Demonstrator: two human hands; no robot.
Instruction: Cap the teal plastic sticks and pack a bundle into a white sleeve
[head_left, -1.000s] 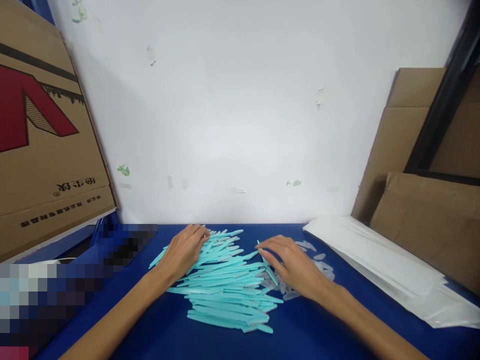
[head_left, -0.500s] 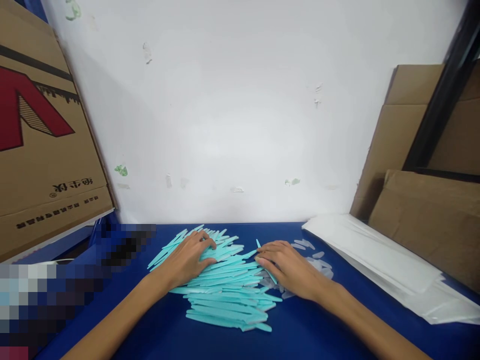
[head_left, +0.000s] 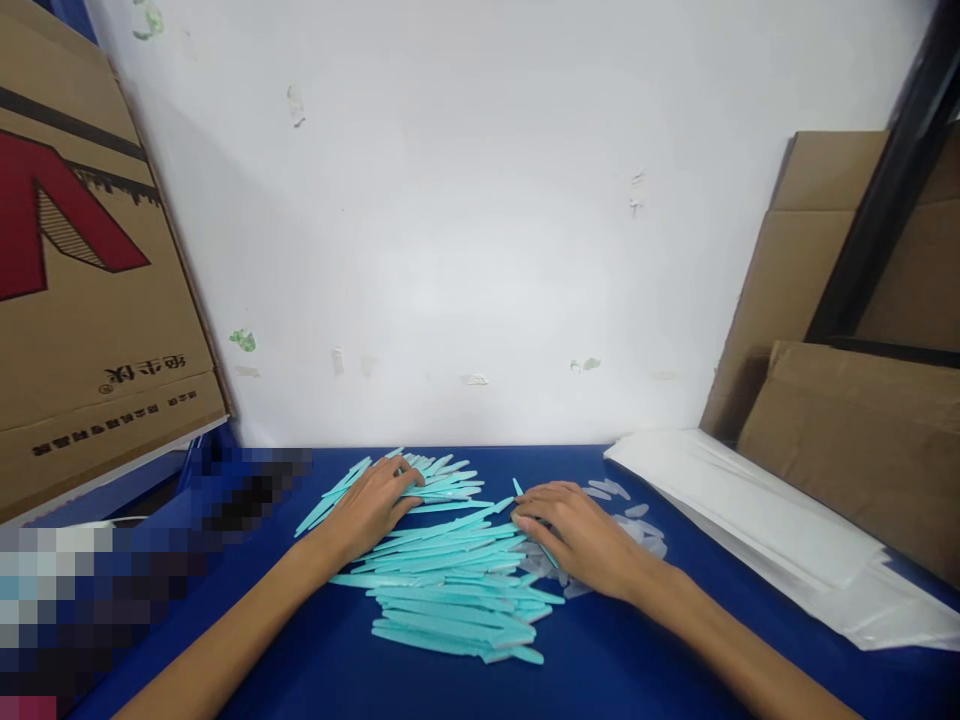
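Many thin turquoise sticks [head_left: 450,590] lie in a loose pile on the blue table [head_left: 315,660]. Over the pile's upper left part rests my left hand [head_left: 379,500], its fingers curled around some of the sticks near their left ends. At the pile's right side, my right hand [head_left: 566,525] has its thumb and fingers closed on a turquoise stick [head_left: 517,487] that pokes out past the fingertips. Small translucent pieces [head_left: 637,530] are scattered beside and partly beneath my right hand.
White sheets or bags [head_left: 757,520] are stacked on the right. Brown cardboard [head_left: 847,450] leans behind them by a dark post. A printed carton [head_left: 97,300] stands at the left, and a white wall [head_left: 465,220] rises behind the table.
My left hand has shifted slightly left and up, and a gap has opened between the upper sticks and the lower ones. My right hand has hardly moved.
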